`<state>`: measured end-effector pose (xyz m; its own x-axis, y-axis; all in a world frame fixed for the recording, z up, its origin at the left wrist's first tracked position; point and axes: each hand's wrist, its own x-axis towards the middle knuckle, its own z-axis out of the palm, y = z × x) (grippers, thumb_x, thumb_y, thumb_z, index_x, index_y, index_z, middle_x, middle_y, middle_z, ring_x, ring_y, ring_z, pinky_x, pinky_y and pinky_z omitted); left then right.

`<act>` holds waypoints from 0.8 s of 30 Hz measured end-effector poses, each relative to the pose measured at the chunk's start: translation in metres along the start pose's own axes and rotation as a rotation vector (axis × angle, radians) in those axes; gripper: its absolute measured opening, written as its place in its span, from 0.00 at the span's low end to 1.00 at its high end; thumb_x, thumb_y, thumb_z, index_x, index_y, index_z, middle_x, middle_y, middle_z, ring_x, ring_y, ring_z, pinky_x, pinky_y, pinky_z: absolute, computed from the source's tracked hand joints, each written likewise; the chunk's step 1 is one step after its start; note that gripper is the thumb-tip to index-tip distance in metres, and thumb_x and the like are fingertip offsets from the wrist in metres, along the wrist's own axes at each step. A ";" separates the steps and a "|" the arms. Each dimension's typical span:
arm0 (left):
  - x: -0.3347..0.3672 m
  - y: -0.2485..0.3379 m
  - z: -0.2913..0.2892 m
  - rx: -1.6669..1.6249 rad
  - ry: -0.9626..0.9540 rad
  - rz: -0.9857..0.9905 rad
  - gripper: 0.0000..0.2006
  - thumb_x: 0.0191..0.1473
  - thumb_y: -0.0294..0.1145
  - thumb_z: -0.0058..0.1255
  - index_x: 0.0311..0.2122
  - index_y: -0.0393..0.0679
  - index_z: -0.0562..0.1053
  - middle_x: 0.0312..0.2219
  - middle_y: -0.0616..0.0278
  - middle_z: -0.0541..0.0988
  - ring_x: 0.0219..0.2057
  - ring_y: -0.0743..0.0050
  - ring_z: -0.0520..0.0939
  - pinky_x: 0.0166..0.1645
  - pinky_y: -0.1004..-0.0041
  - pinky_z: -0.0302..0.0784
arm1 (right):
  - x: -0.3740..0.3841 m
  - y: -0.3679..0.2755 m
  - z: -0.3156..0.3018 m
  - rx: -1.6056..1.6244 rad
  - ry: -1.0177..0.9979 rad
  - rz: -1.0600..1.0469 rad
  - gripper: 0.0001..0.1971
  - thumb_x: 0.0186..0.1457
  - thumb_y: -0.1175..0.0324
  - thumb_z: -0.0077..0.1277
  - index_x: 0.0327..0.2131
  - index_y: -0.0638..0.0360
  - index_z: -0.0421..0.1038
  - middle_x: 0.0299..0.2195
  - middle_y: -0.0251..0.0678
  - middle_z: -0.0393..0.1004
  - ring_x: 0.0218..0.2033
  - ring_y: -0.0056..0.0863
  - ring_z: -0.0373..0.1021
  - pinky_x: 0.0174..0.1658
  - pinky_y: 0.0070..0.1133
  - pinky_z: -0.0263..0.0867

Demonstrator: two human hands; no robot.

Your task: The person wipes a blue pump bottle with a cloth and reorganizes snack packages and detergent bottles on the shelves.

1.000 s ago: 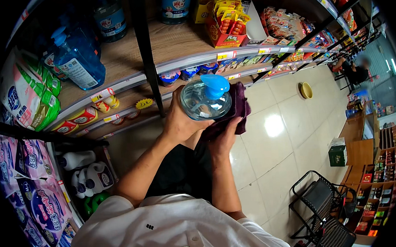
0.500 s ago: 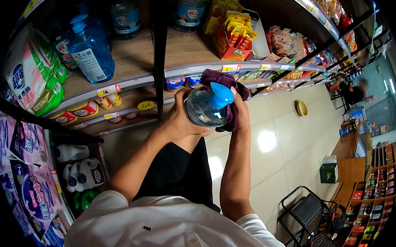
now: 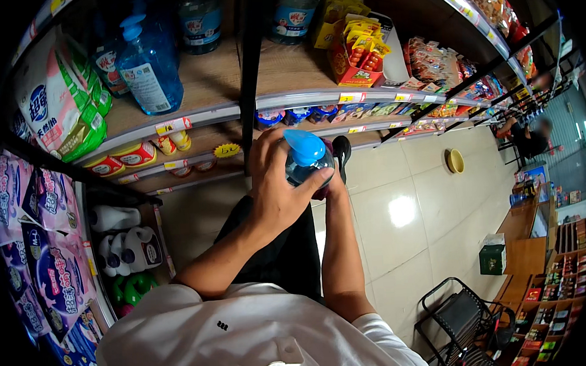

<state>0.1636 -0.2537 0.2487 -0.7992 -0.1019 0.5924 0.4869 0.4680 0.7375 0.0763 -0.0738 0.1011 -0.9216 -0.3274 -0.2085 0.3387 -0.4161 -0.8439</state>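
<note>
A clear pump bottle (image 3: 298,174) with a blue pump top (image 3: 306,149) is between my hands, in front of the shelf, its top toward me. My left hand (image 3: 273,184) is closed round its left side, the thumb lying across the near side. On the right side, my right hand (image 3: 336,182) is closed on a dark purple cloth (image 3: 321,193) against the bottle. Most of the cloth and the right fingers are hidden behind the bottle and my left thumb.
Blue pump bottles (image 3: 149,74) and a white-green package (image 3: 60,106) stand on the shelf at left. A red snack box (image 3: 356,67) is right of the black post (image 3: 251,86). A yellow bowl (image 3: 455,161) sits on the floor; a black chair (image 3: 455,310) is lower right.
The bottle has turned, so its pump now points left. My left hand has shifted over its near side. The cloth, spread behind the bottle before, is now mostly hidden below it.
</note>
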 end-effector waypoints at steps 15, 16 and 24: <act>0.067 -0.009 -0.009 -0.438 -0.573 0.193 0.19 0.34 0.33 0.76 0.33 0.40 0.81 0.37 0.55 0.85 0.45 0.57 0.84 0.69 0.54 0.61 | -0.060 -0.003 0.036 0.026 0.390 -0.310 0.27 0.69 0.51 0.47 0.60 0.63 0.65 0.52 0.40 0.74 0.49 0.28 0.74 0.53 0.28 0.72; 0.077 -0.012 -0.012 -0.505 -0.696 0.227 0.18 0.35 0.33 0.76 0.33 0.40 0.80 0.38 0.54 0.85 0.45 0.59 0.83 0.69 0.55 0.62 | -0.056 -0.005 0.042 0.025 0.435 -0.324 0.27 0.70 0.49 0.45 0.60 0.62 0.65 0.52 0.37 0.74 0.49 0.27 0.74 0.54 0.27 0.71; 0.046 0.007 -0.023 -0.511 -0.471 -0.289 0.25 0.50 0.22 0.62 0.56 0.34 0.75 0.50 0.55 0.81 0.56 0.65 0.79 0.69 0.65 0.61 | -0.074 -0.052 0.091 0.094 0.189 -0.576 0.32 0.73 0.46 0.32 0.66 0.64 0.58 0.63 0.46 0.66 0.63 0.37 0.65 0.66 0.33 0.61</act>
<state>0.1380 -0.2756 0.2887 -0.9303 0.2816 0.2352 0.2457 0.0020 0.9693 0.1444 -0.1050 0.2056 -0.9763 0.1253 0.1766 -0.2165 -0.5574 -0.8015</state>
